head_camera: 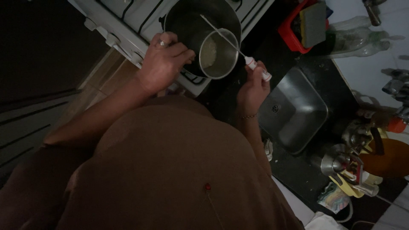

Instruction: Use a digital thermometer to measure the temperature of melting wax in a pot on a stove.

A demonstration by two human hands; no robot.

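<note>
Left hand [164, 59] tilting rice-filled cup [219, 54] over pot [189, 21], right hand [254, 85] stirring

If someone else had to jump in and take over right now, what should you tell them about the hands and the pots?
Left hand: grips the rim of a small steel cup, tilted over the big dark pot on the white stove.
Right hand: holds the white handle of a thin utensil that reaches across the cup's mouth.
Done: cup is over the pot. A pale, grainy heap, maybe rice, sits inside the cup.
Left: that heap is not yet out of the cup.
Nearby: the steel sink on the right.
</note>
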